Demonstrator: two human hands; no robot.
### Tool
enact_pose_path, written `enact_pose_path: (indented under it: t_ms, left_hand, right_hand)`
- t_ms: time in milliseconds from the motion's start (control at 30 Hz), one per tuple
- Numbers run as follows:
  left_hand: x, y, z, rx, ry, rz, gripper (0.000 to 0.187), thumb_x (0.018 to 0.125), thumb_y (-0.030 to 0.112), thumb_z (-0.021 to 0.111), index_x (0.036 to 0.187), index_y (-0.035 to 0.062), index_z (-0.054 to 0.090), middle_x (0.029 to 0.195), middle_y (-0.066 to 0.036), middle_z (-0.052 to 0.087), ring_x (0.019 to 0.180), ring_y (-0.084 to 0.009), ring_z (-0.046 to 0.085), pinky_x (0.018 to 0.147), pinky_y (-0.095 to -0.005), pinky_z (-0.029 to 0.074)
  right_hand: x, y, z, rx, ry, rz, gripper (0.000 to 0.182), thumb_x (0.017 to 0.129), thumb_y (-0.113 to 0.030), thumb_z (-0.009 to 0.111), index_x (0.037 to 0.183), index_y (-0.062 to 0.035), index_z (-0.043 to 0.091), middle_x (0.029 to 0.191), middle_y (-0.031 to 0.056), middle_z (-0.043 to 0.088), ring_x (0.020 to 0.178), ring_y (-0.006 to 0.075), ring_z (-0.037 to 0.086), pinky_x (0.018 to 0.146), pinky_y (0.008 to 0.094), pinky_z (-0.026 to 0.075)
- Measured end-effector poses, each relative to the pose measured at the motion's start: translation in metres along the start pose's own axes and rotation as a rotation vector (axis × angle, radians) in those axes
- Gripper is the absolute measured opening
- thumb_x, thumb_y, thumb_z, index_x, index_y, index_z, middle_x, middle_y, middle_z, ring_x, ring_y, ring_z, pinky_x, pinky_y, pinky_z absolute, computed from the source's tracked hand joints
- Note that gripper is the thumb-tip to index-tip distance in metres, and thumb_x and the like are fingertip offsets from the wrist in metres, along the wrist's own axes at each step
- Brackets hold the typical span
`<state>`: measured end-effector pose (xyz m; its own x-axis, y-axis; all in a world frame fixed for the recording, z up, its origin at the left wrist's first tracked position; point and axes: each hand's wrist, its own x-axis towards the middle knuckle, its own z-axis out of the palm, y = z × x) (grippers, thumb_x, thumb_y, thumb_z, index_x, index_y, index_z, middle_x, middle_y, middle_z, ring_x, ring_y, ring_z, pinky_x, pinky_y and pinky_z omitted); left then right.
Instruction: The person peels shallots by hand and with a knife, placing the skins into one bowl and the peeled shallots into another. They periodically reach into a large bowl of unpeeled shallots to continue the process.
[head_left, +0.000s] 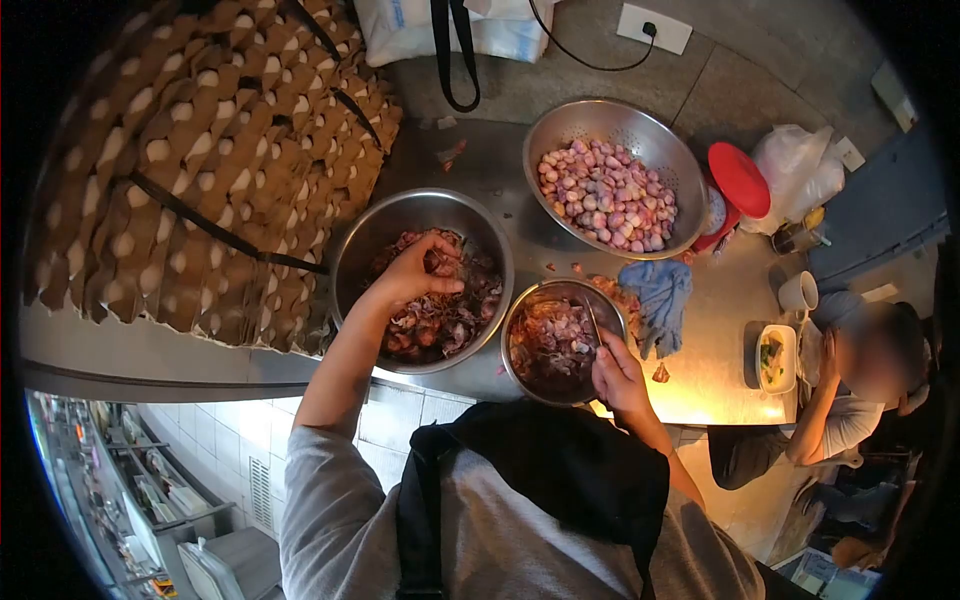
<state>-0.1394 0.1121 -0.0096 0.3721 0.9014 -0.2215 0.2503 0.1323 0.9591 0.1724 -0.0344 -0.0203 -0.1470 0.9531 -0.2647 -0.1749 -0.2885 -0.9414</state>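
Note:
My left hand (418, 273) reaches into a large steel bowl (345, 270) of unpeeled shallots (410, 335) in dark, loose skins. Its thumb and fingers are curved and apart, touching or just over the shallots; I see nothing gripped. In my right hand (620, 374) is a knife (593, 322), its blade pointing away from me over a smaller steel bowl (512, 365). That bowl holds pinkish peelings and shallot pieces (553, 335). Behind it, a steel colander (688, 165) holds many peeled pink shallots (608, 195).
Stacked egg trays (200, 170) strapped in black stand at the left. A blue cloth (655, 300) and loose skins lie right of the small bowl. Farther right are a red lid (738, 180), a cup (798, 292) and a food container (776, 360) before a seated person (850, 400).

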Motion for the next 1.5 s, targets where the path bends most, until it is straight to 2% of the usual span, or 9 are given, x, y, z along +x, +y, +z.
enact_pose_path:
  t_ms: [267,433,467,533,633,1000,1167,1333,1500]
  left_hand:
    - [-0.016,0.006,0.008,-0.437,0.099,-0.031,0.046,0.080,0.010,0.060,0.121,0.0037,0.041,0.099,-0.007,0.052,0.092,-0.0156,0.052,0.082,-0.0265,0.042]
    - [-0.045,0.043,0.084,-0.721,0.055,0.092,0.032,0.076,0.008,0.063,0.106,0.0041,0.052,0.096,-0.006,0.056,0.089,-0.0170,0.055,0.081,-0.0301,0.044]
    - [-0.047,0.039,0.102,-0.778,0.023,0.093,0.032,0.076,0.007,0.063,0.106,0.0043,0.052,0.095,-0.005,0.057,0.089,-0.0163,0.055,0.081,-0.0298,0.044]
    - [-0.050,0.037,0.134,-0.916,-0.021,0.093,0.031,0.075,0.006,0.064,0.105,0.0046,0.053,0.094,-0.004,0.058,0.088,-0.0146,0.055,0.082,-0.0291,0.044]
    - [-0.056,0.046,0.153,-1.007,0.007,0.083,0.026,0.077,0.004,0.061,0.102,0.0044,0.054,0.097,-0.004,0.057,0.089,-0.0121,0.054,0.083,-0.0281,0.043]
    - [-0.060,0.051,0.169,-0.976,0.082,0.053,0.023,0.078,-0.001,0.059,0.100,0.0038,0.055,0.094,-0.003,0.056,0.086,-0.0098,0.053,0.081,-0.0240,0.044]
    - [-0.060,0.043,0.174,-0.892,0.089,0.103,0.023,0.076,-0.004,0.060,0.098,0.0024,0.055,0.094,-0.004,0.057,0.088,-0.0103,0.053,0.081,-0.0237,0.044]
    - [-0.063,0.038,0.183,-0.799,0.093,0.116,0.024,0.074,-0.007,0.060,0.095,0.0036,0.055,0.092,-0.004,0.058,0.086,-0.0109,0.053,0.079,-0.0255,0.045]
    - [-0.063,0.041,0.183,-0.696,0.078,0.146,0.027,0.074,-0.007,0.060,0.097,0.0033,0.055,0.092,-0.004,0.058,0.088,-0.0113,0.053,0.080,-0.0257,0.044]
  right_hand:
    - [-0.007,-0.005,0.006,-0.003,-0.022,-0.061,0.038,0.091,-0.015,0.039,0.127,-0.0035,0.034,0.059,-0.0045,0.036,0.047,0.0047,0.034,0.043,0.0184,0.028]
    - [-0.023,-0.025,0.027,0.058,-0.200,-0.191,0.044,0.091,-0.013,0.039,0.133,-0.0057,0.027,0.059,-0.0050,0.033,0.048,0.0031,0.031,0.044,0.0171,0.025]
    - [-0.026,-0.035,0.027,-0.051,-0.244,-0.147,0.044,0.091,-0.014,0.040,0.132,-0.0039,0.028,0.074,0.0004,0.050,0.065,0.0079,0.049,0.059,0.0191,0.039]
    - [-0.024,-0.033,0.029,-0.223,-0.181,-0.233,0.044,0.090,-0.014,0.041,0.131,-0.0019,0.030,0.097,0.0060,0.052,0.090,0.0136,0.050,0.078,0.0234,0.037]
    - [-0.029,-0.035,0.031,-0.237,-0.127,-0.263,0.043,0.089,-0.014,0.044,0.128,0.0012,0.034,0.129,0.0128,0.039,0.122,0.0193,0.032,0.099,0.0275,0.021]
    - [-0.033,-0.026,0.017,-0.407,-0.105,-0.370,0.044,0.090,-0.016,0.042,0.129,0.0005,0.032,0.127,0.0162,0.042,0.119,0.0216,0.039,0.096,0.0271,0.028]
    - [-0.027,-0.026,0.020,-0.310,-0.085,-0.250,0.042,0.090,-0.017,0.042,0.127,0.0008,0.033,0.125,0.0166,0.042,0.119,0.0221,0.037,0.097,0.0287,0.027]
    - [-0.017,-0.017,0.026,-0.079,-0.050,-0.248,0.029,0.090,-0.015,0.043,0.115,-0.0016,0.038,0.102,0.0095,0.048,0.098,0.0163,0.045,0.085,0.0276,0.035]
    - [-0.008,-0.009,0.026,0.144,-0.066,-0.261,0.016,0.090,-0.014,0.042,0.104,-0.0055,0.038,0.076,0.0004,0.044,0.059,0.0054,0.040,0.051,0.0179,0.034]
